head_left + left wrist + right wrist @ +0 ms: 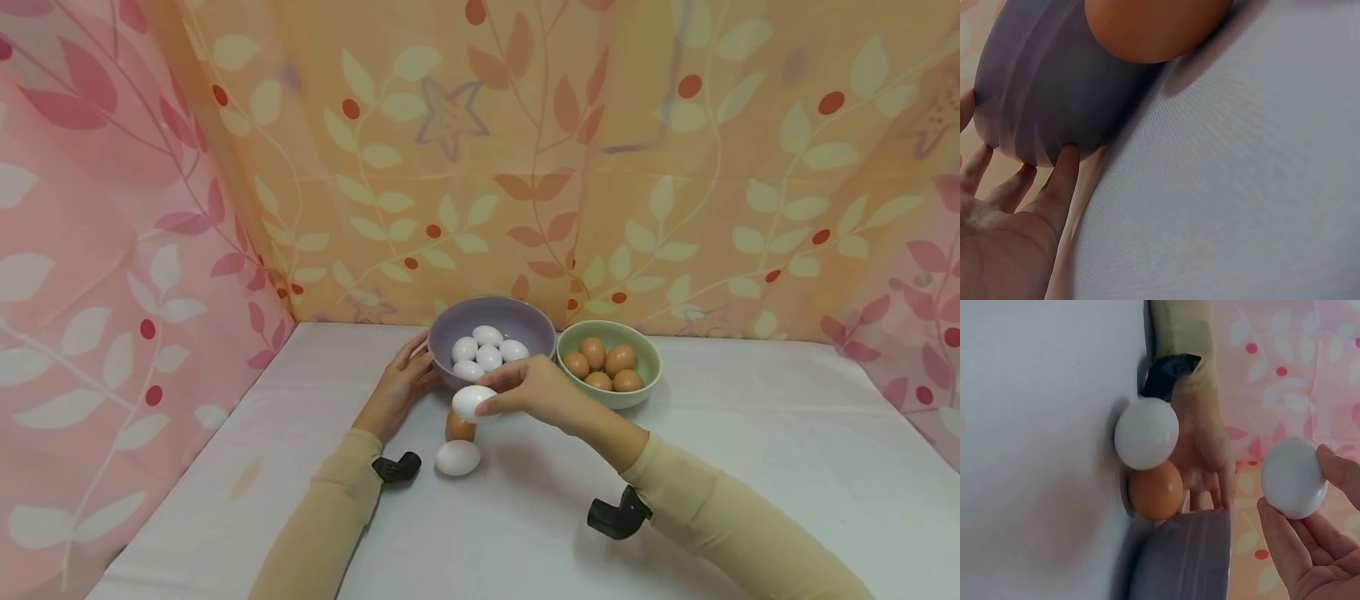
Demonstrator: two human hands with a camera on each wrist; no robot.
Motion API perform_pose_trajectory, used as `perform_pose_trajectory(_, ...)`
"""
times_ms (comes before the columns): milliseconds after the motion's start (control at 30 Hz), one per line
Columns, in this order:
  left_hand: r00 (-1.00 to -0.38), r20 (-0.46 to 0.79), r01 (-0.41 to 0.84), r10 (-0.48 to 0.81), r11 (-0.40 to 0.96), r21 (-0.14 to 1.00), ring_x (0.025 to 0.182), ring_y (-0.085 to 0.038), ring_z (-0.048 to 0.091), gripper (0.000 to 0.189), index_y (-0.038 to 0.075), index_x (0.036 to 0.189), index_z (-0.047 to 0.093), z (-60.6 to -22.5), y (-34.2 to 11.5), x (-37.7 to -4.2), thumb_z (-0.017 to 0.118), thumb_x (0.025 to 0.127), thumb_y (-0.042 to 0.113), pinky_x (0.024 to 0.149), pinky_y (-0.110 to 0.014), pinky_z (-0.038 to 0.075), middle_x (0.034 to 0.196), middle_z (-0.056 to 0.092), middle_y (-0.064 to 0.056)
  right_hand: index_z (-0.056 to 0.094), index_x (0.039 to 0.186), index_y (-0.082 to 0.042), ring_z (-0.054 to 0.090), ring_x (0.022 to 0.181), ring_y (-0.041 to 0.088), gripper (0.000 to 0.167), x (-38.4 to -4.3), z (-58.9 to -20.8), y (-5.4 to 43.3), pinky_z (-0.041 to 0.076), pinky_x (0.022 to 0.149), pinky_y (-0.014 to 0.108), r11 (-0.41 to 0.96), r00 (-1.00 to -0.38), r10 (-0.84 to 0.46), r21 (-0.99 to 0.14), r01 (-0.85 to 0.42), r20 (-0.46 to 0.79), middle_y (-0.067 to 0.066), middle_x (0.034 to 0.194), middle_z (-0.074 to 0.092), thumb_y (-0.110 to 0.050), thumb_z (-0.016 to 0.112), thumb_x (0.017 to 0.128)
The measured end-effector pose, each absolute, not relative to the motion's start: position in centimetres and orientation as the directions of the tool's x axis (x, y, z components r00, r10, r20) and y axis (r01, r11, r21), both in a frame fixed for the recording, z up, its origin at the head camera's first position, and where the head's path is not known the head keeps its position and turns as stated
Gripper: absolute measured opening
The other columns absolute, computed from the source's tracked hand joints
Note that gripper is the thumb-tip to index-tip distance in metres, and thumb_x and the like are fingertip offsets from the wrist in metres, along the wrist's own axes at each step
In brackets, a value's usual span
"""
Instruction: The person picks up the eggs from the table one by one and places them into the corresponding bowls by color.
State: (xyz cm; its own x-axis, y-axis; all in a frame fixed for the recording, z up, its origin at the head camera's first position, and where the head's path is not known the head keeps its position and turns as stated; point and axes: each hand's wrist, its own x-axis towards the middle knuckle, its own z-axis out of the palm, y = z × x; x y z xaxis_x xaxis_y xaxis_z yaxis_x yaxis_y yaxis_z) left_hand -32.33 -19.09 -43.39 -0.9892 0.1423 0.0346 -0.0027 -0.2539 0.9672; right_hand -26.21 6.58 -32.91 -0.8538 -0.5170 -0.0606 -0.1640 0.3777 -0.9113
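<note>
My right hand point(536, 392) pinches a white egg point(471, 403) between thumb and fingertips, lifted in front of the purple bowl point(487, 312). In the right wrist view that held egg point(1294, 478) appears clear of the table. Several white eggs point(489, 358) lie inside the purple bowl. My left hand point(401, 387) rests its fingertips against the bowl's left outer side; the left wrist view shows those fingers point(1067, 162) on the bowl wall point(1054, 87). On the table before the bowl sit a brown egg point(460, 427) and, nearer me, another white egg point(457, 458).
A light green bowl point(628, 398) with several brown eggs point(621, 359) stands right beside the purple one. White cloth point(750, 417) covers the table. Patterned curtains point(450, 208) hang behind and at both sides. Each wrist carries a black camera point(621, 513).
</note>
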Motion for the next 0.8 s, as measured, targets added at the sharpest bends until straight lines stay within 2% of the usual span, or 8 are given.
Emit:
perform_pose_trajectory(267, -0.989, 0.026, -0.011, 0.146, -0.242, 0.970, 0.142, -0.028, 0.042, 0.059, 0.020, 0.158, 0.028, -43.3, -19.1, -32.3, 0.052, 0.104, 0.023, 0.111, -0.040, 0.043, 0.161, 0.032, -0.011, 0.074, 0.115, -0.008, 0.065, 0.092, 0.008, 0.039, -28.2, -32.1, 6.7, 0.054, 0.081, 0.022, 0.350, -0.879, -0.475, -0.925, -0.149, -0.038, 0.003, 0.104, 0.077, -0.022, 0.084, 0.079)
perform_pose_trajectory(433, -0.990, 0.025, -0.006, 0.140, -0.218, 0.976, 0.133, -0.021, 0.050, 0.058, 0.021, 0.157, 0.029, -43.4, -19.2, -32.4, 0.053, 0.104, 0.025, 0.103, -0.033, 0.048, 0.160, 0.034, -0.010, 0.074, 0.115, -0.011, 0.067, 0.091, 0.009, 0.040, -29.6, -31.8, 6.5, 0.056, 0.084, 0.027, 0.339, -0.907, -0.416, -0.936, -0.090, -0.063, 0.001, 0.103, 0.077, -0.023, 0.084, 0.079)
perform_pose_trajectory(533, -0.990, 0.026, -0.005, 0.140, -0.221, 0.975, 0.132, -0.018, 0.051, 0.058, 0.021, 0.157, 0.029, -43.5, -19.2, -32.4, 0.052, 0.104, 0.024, 0.102, -0.031, 0.049, 0.160, 0.034, -0.010, 0.074, 0.115, -0.008, 0.068, 0.090, 0.009, 0.040, -30.4, -31.9, 6.2, 0.057, 0.087, 0.029, 0.319, -0.919, -0.386, -0.946, -0.058, -0.074, 0.002, 0.104, 0.076, -0.021, 0.084, 0.079)
perform_pose_trajectory(800, -0.989, 0.034, -0.004, 0.144, -0.258, 0.966, 0.142, -0.029, 0.042, 0.057, 0.021, 0.157, 0.029, -43.5, -19.1, -32.3, 0.052, 0.104, 0.023, 0.098, -0.026, 0.051, 0.160, 0.035, -0.009, 0.073, 0.117, -0.002, 0.067, 0.096, 0.008, 0.040, -31.7, -31.9, 5.7, 0.057, 0.092, 0.034, 0.278, -0.937, -0.344, -0.960, -0.041, -0.059, 0.008, 0.115, 0.074, -0.014, 0.082, 0.080)
